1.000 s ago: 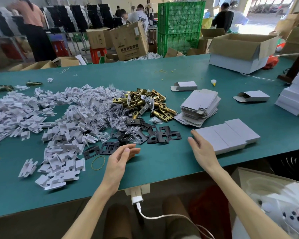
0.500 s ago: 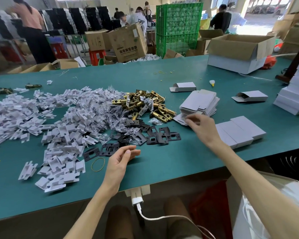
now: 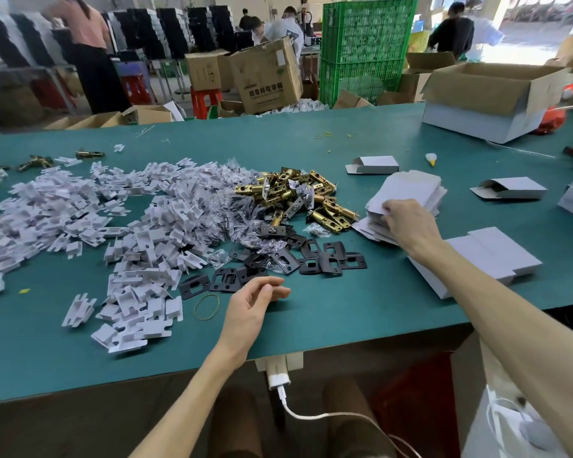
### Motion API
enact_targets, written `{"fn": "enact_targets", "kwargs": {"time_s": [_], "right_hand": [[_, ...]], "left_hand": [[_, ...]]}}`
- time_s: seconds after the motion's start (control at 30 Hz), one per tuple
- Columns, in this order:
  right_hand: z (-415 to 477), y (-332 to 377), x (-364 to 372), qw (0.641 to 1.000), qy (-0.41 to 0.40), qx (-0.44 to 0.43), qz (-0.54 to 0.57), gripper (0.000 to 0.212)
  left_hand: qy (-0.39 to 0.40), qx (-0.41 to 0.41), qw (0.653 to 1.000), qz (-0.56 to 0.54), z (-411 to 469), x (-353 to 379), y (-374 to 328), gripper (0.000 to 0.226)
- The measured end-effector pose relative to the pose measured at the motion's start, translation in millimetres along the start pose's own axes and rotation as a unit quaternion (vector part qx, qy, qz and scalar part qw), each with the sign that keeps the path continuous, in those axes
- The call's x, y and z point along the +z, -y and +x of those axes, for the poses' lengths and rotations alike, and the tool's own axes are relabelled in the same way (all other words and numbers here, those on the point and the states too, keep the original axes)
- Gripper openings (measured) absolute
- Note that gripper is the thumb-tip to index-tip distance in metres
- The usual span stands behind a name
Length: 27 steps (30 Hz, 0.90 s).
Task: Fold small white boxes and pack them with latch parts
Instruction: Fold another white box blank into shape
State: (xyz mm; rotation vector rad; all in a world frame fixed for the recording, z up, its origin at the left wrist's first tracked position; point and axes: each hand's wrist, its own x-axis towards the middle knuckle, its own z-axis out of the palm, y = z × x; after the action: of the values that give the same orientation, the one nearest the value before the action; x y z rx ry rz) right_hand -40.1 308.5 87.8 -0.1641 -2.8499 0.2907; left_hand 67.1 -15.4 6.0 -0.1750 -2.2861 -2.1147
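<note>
While resting near the front edge of the green table point(image 3: 344, 312), the left hand point(image 3: 252, 305) lies slack, fingers loosely bent, holding nothing.

Right hand point(image 3: 407, 223): at two o'clock from the left hand, fingers curled over the near-left edge of the stack of flat box blanks point(image 3: 411, 188), thumb on the top sheets.

Rubber band point(image 3: 206, 306): flat on the table, just beside the left hand at nine o'clock.

Black strike plates point(image 3: 311, 259): loose scatter at twelve o'clock from the left hand, between both hands.

Brass latch bolts point(image 3: 298, 196): heap at twelve o'clock beyond the plates, just left of the blanks.

White card inserts point(image 3: 113, 219): wide pile from nine to eleven o'clock, mixed with small clear bags.

Folded white boxes point(image 3: 497, 256): closed row at four o'clock from the right hand, partly under the forearm.

Open-ended white boxes: one point(image 3: 372, 165) at eleven o'clock from the stack, one point(image 3: 510, 188) at three o'clock.

Cardboard carton point(image 3: 490, 97): open, at the table's one o'clock corner.
</note>
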Motion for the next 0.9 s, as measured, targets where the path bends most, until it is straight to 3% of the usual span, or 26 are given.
{"fn": "enact_targets", "kwargs": {"time_s": [0.1,0.2,0.3,0.37,0.53,0.7,0.9], "right_hand": [[-5,1,-11,0.999,-0.018,-0.004,0.032,0.024],[-11,8,-24,0.986,-0.137,-0.058,0.076,0.025],[-24,27,-41,0.926,-0.282,-0.126,0.219,0.019],[-31,41,-49,0.884,-0.304,-0.092,0.344,0.019],[-56,66,-26,0.811,-0.152,0.052,0.562,0.012],[-96,89,31,0.699,0.011,0.227,0.678,0.015],[-122,110,61,0.631,0.111,0.257,0.723,0.018]], "left_hand": [[-0.004,0.001,1.0,-0.009,0,0,0,0.021],[-0.006,-0.003,1.0,-0.002,0,1,0,0.021],[-0.007,-0.003,1.0,0.014,-2,2,-1,0.022],[-0.008,0.001,1.0,0.019,-3,2,-2,0.022],[-0.006,0.003,1.0,-0.025,-5,4,-6,0.022],[0.03,-0.021,0.997,-0.064,-6,-2,-7,0.029],[-0.037,-0.076,0.995,-0.051,-6,-10,1,0.073]]}}
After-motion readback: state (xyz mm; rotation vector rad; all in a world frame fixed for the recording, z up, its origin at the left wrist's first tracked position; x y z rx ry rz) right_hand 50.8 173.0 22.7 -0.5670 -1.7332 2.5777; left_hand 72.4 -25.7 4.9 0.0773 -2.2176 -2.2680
